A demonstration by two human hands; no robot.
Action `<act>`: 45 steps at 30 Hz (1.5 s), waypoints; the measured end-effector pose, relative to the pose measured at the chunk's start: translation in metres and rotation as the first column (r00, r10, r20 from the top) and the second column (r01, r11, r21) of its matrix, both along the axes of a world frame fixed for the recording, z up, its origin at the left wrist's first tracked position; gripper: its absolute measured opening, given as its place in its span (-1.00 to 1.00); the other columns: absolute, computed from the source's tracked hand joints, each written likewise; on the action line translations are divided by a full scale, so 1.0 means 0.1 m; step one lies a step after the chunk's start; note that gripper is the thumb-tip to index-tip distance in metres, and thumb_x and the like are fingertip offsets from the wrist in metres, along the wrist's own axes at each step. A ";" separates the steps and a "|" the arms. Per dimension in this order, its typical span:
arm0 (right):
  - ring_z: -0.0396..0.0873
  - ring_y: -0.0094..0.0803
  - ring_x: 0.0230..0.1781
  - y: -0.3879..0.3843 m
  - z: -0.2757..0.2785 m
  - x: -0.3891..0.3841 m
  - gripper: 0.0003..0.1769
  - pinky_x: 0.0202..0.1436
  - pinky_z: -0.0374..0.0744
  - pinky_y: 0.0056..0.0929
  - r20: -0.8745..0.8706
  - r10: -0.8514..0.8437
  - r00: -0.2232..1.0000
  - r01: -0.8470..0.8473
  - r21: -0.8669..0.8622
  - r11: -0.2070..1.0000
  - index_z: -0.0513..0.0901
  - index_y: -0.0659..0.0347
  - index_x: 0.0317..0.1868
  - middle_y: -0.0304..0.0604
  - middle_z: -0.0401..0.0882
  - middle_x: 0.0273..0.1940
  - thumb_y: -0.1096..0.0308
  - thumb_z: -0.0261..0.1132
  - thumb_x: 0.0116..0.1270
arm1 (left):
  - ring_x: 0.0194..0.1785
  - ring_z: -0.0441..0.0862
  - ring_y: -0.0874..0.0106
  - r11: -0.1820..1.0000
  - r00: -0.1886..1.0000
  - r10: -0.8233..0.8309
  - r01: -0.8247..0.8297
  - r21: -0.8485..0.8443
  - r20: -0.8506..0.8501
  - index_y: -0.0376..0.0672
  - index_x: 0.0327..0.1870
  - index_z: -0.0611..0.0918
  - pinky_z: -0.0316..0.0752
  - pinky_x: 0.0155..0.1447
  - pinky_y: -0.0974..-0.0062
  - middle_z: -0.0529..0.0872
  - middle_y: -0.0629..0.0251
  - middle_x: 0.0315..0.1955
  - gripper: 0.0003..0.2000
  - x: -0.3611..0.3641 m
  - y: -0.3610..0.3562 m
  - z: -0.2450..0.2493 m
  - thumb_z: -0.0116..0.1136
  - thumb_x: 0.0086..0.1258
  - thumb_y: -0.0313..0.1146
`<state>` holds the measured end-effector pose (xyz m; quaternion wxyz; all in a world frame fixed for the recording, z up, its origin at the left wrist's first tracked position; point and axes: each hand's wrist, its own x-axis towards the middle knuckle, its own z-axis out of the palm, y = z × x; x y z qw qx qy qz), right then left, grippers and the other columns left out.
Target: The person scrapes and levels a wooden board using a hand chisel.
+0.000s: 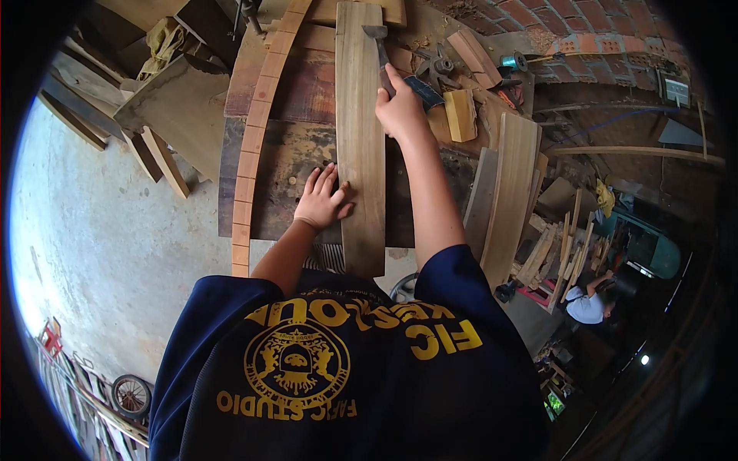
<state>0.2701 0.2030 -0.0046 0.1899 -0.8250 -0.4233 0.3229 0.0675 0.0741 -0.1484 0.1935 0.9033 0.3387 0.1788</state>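
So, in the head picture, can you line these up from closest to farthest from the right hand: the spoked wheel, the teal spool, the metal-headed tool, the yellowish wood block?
From the right hand:
1. Metal-headed tool: held in it.
2. Yellowish wood block: just to its right.
3. Teal spool: farther right, beyond the block.
4. Spoked wheel: far off, lower left.

My right hand [401,114] hides part of the tool [383,58] it grips. Toward 11 o'clock the lined strip [250,146] runs off the top edge, and my shirt [369,407] covers its near end. At 4 o'clock the distant person [586,306] is too small to make out clearly.
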 end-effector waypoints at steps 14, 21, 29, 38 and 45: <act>0.52 0.09 0.14 -0.48 0.31 -0.13 -0.39 0.23 0.50 -0.13 -0.026 -0.017 1.000 0.013 -0.122 0.992 0.29 -0.07 0.44 0.21 0.55 0.11 0.24 0.08 0.35 | 0.43 0.26 0.08 1.000 1.000 0.001 -0.001 -0.012 -0.010 -0.03 0.08 0.53 0.03 0.49 0.01 0.45 -0.06 0.24 -0.52 0.00 -0.02 -0.04 0.19 0.23 0.04; 0.51 0.07 0.17 -0.03 0.04 -0.01 -0.40 0.21 0.51 -0.13 -0.028 -0.090 0.996 0.088 -0.063 0.994 0.30 -0.05 0.43 0.22 0.55 0.10 0.23 0.08 0.36 | 0.44 0.25 0.09 1.000 1.000 -0.002 0.002 -0.018 -0.003 -0.02 0.07 0.53 0.02 0.50 0.01 0.43 -0.05 0.26 -0.53 0.00 -0.02 -0.03 0.18 0.23 0.04; 0.56 0.10 0.07 -0.06 0.10 0.03 -0.40 0.16 0.53 -0.10 0.004 -0.064 0.998 0.064 -0.077 0.995 0.31 -0.04 0.43 0.24 0.58 0.04 0.24 0.07 0.36 | 0.42 0.27 0.07 1.000 1.000 -0.001 0.002 -0.027 0.022 -0.05 0.05 0.51 0.07 0.47 0.00 0.43 -0.07 0.24 -0.55 -0.01 0.00 0.01 0.21 0.23 0.00; 0.60 0.10 0.00 0.07 0.23 -0.14 -0.40 0.05 0.58 -0.06 0.188 0.029 0.982 -0.014 -0.079 0.997 0.27 -0.05 0.44 0.25 0.61 -0.02 0.26 0.06 0.39 | 0.42 0.28 0.08 1.000 1.000 0.007 -0.007 -0.008 0.028 -0.07 0.05 0.49 0.08 0.46 -0.01 0.45 -0.06 0.21 -0.54 0.00 0.00 0.01 0.22 0.23 0.00; 0.64 0.10 -0.16 -0.21 -0.09 -0.12 -0.40 -0.09 0.60 -0.05 0.291 0.030 0.956 -0.072 0.135 0.988 0.26 -0.06 0.45 0.19 0.67 -0.22 0.25 0.07 0.39 | 0.42 0.28 0.09 1.000 0.999 0.002 -0.001 -0.004 0.053 -0.06 0.05 0.49 0.09 0.46 0.00 0.45 -0.05 0.21 -0.54 0.00 0.00 -0.03 0.22 0.22 0.00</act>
